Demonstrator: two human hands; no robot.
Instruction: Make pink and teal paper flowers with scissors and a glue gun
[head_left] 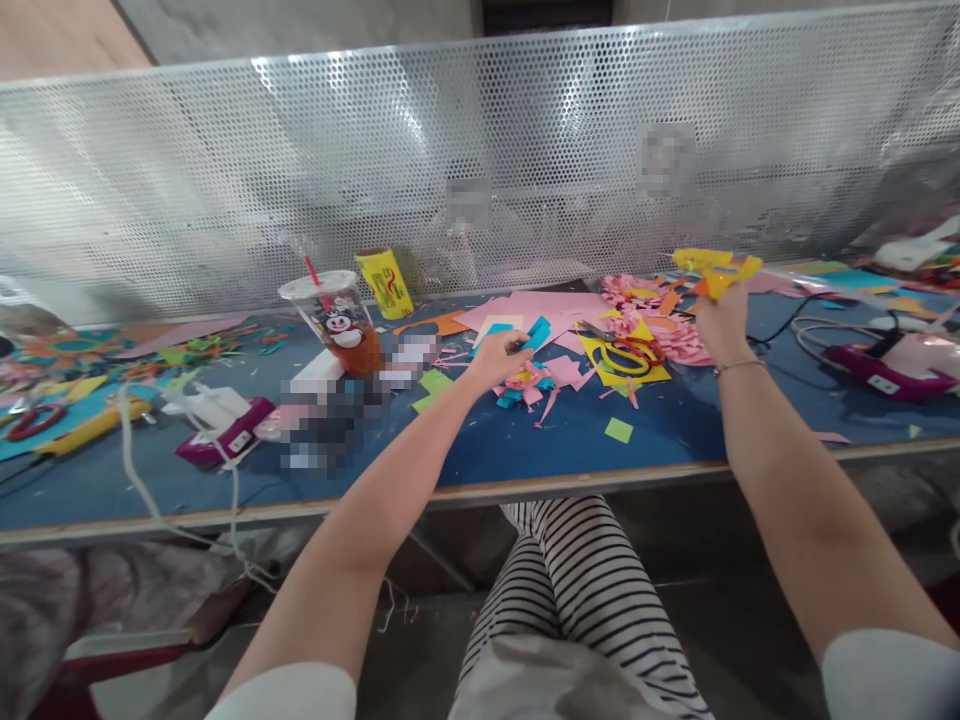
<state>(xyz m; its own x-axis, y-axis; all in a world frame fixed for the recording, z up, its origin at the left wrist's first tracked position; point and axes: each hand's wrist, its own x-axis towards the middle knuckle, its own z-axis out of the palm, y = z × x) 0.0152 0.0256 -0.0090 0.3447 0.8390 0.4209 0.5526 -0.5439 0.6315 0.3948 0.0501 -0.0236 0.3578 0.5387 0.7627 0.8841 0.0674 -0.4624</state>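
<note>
My left hand (501, 362) is over the middle of the blue table, its fingers closed on a strip of blue paper (537, 333). Just below those fingers lies a small pink, blue and yellow paper flower (526, 380). Raised at the right, my right hand (721, 310) grips a yellow glue gun (715, 268), whose nozzle points left. Yellow-handled scissors (626, 358) rest on a yellow paper sheet (656, 374) between my hands, beside fringed pink paper flowers (679, 335). A green paper square (619, 430) lies nearer the table's front.
A lidded drink cup (346, 335) and a yellow packet (385, 284) stand left of centre. Purple power strips (225, 435) with cords lie at both sides. Another yellow glue gun (94, 428) is far left. A perforated metal screen (315, 150) runs behind the table.
</note>
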